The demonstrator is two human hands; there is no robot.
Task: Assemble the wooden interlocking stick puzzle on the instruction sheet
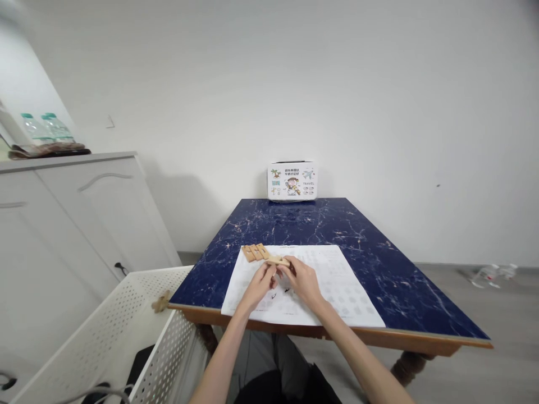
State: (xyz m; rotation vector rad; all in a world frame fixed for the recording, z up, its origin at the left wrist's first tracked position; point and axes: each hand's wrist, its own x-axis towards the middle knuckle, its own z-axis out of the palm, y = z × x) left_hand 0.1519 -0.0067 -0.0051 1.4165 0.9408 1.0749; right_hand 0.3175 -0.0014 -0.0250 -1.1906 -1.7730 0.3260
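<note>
My left hand [257,285] and my right hand [304,280] meet over a white printed sheet [337,280] on the blue marbled table [379,269]. Together they hold a small wooden piece [278,261] by its ends, just above the sheet. Several more flat wooden pieces [255,252] lie side by side at the sheet's far left corner, touching the held one or very close to it. Two tiny dark bits [280,292] lie on the paper between my wrists.
A white box with cartoon travel pictures [291,180] stands at the table's far edge against the wall. A white perforated bin [138,331] sits left of the table, a white cabinet [76,213] with bottles behind it. Plastic bottles [490,274] lie on the floor right.
</note>
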